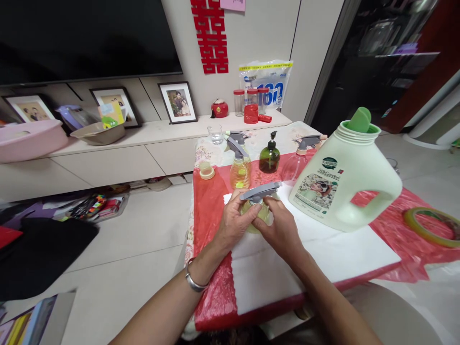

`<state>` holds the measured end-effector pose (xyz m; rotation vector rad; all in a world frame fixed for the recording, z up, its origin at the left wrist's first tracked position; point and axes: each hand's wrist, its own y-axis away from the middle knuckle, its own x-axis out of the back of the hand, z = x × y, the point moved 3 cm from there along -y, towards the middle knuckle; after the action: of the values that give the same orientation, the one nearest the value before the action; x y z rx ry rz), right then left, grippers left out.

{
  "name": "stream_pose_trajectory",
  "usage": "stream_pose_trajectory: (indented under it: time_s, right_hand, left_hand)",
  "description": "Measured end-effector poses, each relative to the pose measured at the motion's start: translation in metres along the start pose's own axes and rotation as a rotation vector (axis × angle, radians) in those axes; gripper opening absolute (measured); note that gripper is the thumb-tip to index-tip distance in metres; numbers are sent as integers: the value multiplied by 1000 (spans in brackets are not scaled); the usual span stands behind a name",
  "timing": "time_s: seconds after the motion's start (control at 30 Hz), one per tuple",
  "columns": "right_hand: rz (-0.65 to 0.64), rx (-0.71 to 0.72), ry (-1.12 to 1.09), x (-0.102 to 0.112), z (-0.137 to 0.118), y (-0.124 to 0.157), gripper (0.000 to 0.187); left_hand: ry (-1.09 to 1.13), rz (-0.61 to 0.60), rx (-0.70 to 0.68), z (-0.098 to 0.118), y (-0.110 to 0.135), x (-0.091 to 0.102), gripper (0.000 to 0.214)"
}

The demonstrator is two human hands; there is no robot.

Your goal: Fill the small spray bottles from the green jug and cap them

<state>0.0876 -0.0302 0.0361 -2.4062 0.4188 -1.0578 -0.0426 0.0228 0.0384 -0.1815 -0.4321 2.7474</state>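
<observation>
Both hands are closed around a small clear spray bottle (260, 192) with a grey trigger head and pale yellow liquid in it. My left hand (234, 218) wraps its left side, thumb across the neck. On the right side, my right hand (282, 229) has its fingers just under the trigger head. Directly behind stands another spray bottle (239, 173) of yellow liquid, with a similar one partly hidden behind it. A green pump bottle (269, 159) and a clear pinkish spray bottle (294, 166) stand farther back. To the right is a large pale green detergent jug (345, 179), uncapped.
A white sheet (273, 278) lies over red plastic (212, 306) on the table. A whitish cap (207, 171) sits at the left, with a drinking glass (215, 134) behind it. A tape roll (413, 220) lies at the right. Red-lidded jars (239, 103) stand on the cabinet.
</observation>
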Motion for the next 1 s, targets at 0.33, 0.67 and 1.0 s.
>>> stream_pose_trajectory:
  time_s: [0.33, 0.67, 1.0]
  right_hand:
    - [-115, -16, -101, -1, 5, -2, 34]
    - [-118, -76, -201, -3, 18, 1, 43]
    - [-191, -94, -243, -3, 19, -2, 58]
  left_hand:
    - [44, -57, 11, 2, -3, 1, 35]
    - [40, -54, 13, -2, -13, 5, 34]
    - [57, -173, -8, -6, -16, 16, 48]
